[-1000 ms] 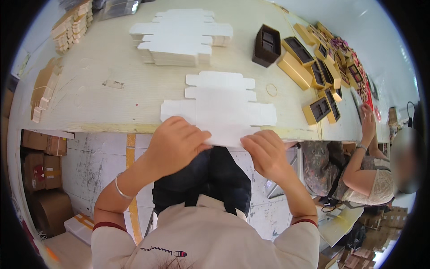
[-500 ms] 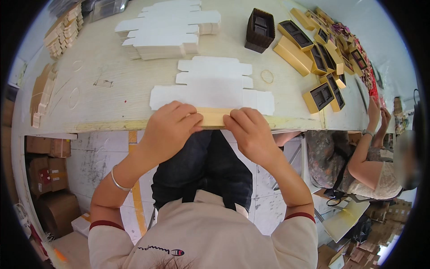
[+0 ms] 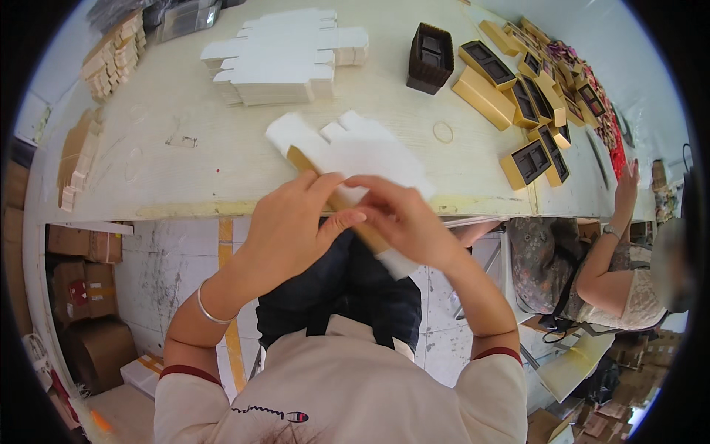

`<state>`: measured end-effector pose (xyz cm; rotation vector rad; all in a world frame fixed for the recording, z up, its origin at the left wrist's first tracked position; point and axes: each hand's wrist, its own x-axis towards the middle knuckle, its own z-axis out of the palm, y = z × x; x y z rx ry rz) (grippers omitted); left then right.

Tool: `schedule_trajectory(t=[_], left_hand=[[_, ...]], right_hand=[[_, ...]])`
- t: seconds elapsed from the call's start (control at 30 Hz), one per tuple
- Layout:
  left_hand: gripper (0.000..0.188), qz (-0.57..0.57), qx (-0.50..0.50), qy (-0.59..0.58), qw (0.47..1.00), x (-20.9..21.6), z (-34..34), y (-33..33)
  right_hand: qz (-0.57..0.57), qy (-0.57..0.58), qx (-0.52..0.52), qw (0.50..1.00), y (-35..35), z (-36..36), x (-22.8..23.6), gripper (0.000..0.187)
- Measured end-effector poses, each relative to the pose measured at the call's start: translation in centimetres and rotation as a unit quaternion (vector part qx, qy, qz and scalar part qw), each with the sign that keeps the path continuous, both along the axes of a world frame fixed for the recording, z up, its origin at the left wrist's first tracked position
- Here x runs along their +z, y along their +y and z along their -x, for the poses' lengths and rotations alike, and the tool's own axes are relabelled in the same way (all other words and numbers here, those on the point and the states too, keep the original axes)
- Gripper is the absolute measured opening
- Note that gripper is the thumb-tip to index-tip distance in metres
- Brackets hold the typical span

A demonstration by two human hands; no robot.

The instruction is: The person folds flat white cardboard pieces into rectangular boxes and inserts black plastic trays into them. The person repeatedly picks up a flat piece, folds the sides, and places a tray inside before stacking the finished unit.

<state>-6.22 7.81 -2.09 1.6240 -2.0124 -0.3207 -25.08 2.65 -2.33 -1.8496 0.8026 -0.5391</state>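
Observation:
A die-cut box blank (image 3: 377, 155), white on the inner face and gold on a folded strip along its near side, lies slanted across the table's front edge. Its lower right end juts out over my lap, and the sheet is partly blurred. My left hand (image 3: 292, 214) grips the folded strip, with its thumb reaching toward the right. Close beside it, my right hand (image 3: 407, 218) pinches the same blank with bent fingers. Both hands cover the middle of the gold strip.
A stack of white blanks (image 3: 274, 55) sits farther back. To its right are a dark brown stack of plastic trays (image 3: 430, 59) and several gold boxes (image 3: 484, 96). A rubber band (image 3: 442, 132) lies nearby. Cardboard pieces (image 3: 78, 152) stand left; another person's hand (image 3: 627, 185) is far right.
The blank has turned clockwise from lying square to the table edge to slanting, its right end now over my lap. My hands have come closer together, still gripping it.

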Motion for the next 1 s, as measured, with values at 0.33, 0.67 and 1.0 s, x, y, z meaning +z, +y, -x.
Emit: schedule_trajectory(t=[0.33,0.67,1.0], left_hand=[[0.015,-0.062,-0.110,0.043,0.991,0.2,-3.3,-3.4],[0.009,-0.026,-0.201,-0.038,0.978,0.0,-2.6,-7.0],[0.006,-0.045,-0.219,-0.052,0.973,0.2,-2.9,-6.8]], right_hand=[[0.469,0.123,0.069,0.872,1.3,5.4,-2.9,0.049],[0.481,0.090,-0.062,0.870,-0.7,-0.5,-1.5,0.020],[0.478,0.071,0.049,0.874,-0.4,0.2,-2.8,0.015]])
